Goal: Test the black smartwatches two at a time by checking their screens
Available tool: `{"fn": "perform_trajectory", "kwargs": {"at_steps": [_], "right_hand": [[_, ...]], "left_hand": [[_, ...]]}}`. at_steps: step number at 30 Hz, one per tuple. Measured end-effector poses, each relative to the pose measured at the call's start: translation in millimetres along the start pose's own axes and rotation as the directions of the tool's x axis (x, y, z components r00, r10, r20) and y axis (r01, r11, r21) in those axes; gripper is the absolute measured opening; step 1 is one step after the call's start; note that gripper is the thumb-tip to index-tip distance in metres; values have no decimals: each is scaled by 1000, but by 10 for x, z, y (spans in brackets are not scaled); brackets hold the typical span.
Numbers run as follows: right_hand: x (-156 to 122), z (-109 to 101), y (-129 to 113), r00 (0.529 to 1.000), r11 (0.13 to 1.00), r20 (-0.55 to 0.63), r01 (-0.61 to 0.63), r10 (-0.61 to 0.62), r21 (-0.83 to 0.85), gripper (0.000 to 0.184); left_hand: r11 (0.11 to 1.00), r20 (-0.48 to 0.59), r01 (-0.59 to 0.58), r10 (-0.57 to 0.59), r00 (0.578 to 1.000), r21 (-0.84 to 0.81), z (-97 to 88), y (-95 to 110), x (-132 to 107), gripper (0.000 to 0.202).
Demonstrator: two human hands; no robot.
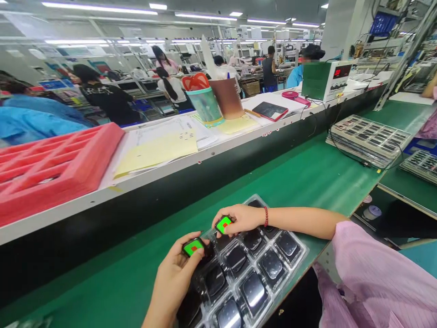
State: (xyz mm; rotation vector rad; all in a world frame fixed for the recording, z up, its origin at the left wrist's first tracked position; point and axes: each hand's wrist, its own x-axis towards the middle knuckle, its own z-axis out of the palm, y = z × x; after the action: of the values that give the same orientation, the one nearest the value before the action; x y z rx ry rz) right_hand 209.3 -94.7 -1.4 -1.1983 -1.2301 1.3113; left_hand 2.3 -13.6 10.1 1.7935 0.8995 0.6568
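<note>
My left hand [177, 269] pinches a small black part with a green and red sticker [193, 247] over the near end of a clear plastic tray [296, 253]. My right hand [239, 218], with a red bead bracelet on the wrist, grips a second green-stickered part [224, 224] above the tray's far side. The tray lies on the green conveyor belt [290, 177] and holds several dark glossy parts [254, 290] in its pockets.
A red foam tray [51, 168], yellow papers [157, 150], two cups [215, 102] and a tablet [269, 110] sit on the white shelf behind the belt. Stacked trays [370, 139] lie at the right. A power supply [327, 78] stands beyond. Other people work in the background.
</note>
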Motion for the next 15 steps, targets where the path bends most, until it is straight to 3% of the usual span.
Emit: {"fn": "perform_trajectory", "kwargs": {"at_steps": [3, 7, 12, 15], "right_hand": [[-75, 41, -33, 1000, 1000, -18, -1, 1, -15, 32], [-146, 64, -13, 999, 999, 22, 45, -45, 7, 38], [-117, 20, 61, 996, 990, -31, 80, -84, -115, 45], [-136, 27, 61, 996, 988, -42, 77, -83, -135, 49]], "left_hand": [[993, 73, 55, -47, 996, -107, 14, 36, -56, 56], [976, 117, 14, 12, 993, -218, 38, -9, -104, 46], [939, 145, -31, 86, 986, -342, 38, -233, -58, 61], [928, 160, -39, 106, 981, -371, 44, -263, -72, 62]]}}
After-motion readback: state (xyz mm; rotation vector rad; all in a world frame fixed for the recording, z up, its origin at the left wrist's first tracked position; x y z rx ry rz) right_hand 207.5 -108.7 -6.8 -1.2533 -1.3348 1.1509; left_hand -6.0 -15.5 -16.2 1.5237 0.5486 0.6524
